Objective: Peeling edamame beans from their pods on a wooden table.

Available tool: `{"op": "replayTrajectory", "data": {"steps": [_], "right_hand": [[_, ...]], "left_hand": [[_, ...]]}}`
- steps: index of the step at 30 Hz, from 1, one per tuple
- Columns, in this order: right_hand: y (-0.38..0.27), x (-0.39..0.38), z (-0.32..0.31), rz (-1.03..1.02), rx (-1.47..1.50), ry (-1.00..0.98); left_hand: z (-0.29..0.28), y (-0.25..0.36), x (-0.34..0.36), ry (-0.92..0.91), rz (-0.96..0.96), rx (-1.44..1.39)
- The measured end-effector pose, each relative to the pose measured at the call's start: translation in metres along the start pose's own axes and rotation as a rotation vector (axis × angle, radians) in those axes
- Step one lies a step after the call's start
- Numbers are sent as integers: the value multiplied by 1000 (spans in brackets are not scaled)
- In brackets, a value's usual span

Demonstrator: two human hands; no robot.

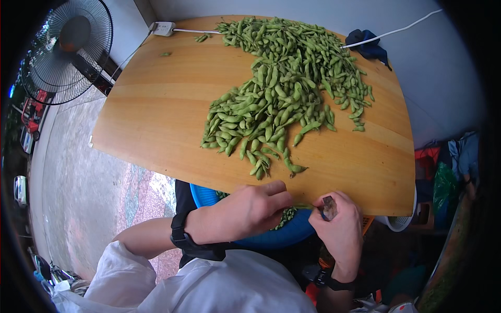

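Observation:
A heap of green soybean pods spreads over the wooden table, from the far edge toward the near one. My left hand is at the table's near edge, its fingers curled closed and its fingertips mostly hidden. To its right, my right hand is closed in a pinch. A thin green pod shows between the two hands, one end at my right fingertips. A brownish-grey piece sits at my right thumb; I cannot tell what it is. Below the hands a blue basin holds small green beans.
A black fan stands at the far left. A white power strip lies on the far left corner. At the far right are a dark cloth and a white cable. A white basket stands below the right edge.

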State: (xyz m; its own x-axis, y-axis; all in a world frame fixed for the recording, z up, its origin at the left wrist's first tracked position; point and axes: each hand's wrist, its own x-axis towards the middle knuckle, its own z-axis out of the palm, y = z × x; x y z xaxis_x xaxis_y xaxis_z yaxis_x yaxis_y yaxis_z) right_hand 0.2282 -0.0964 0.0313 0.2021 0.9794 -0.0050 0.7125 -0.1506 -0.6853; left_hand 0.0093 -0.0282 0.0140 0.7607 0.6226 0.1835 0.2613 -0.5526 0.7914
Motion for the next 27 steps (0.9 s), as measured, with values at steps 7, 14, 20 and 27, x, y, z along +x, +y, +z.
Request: {"op": "replayTrajectory", "data": {"steps": [7, 14, 20, 27], "right_hand": [[68, -43, -86, 273, -303, -21], [39, -37, -82, 143, -169, 12], [21, -1, -44, -58, -20, -90], [30, 21, -20, -47, 159, -22]], "left_hand": [[1, -3, 21, 140, 218, 235], [5, -22, 71, 84, 158, 557], [12, -25, 63, -58, 159, 155], [18, -26, 53, 44, 174, 105]]}}
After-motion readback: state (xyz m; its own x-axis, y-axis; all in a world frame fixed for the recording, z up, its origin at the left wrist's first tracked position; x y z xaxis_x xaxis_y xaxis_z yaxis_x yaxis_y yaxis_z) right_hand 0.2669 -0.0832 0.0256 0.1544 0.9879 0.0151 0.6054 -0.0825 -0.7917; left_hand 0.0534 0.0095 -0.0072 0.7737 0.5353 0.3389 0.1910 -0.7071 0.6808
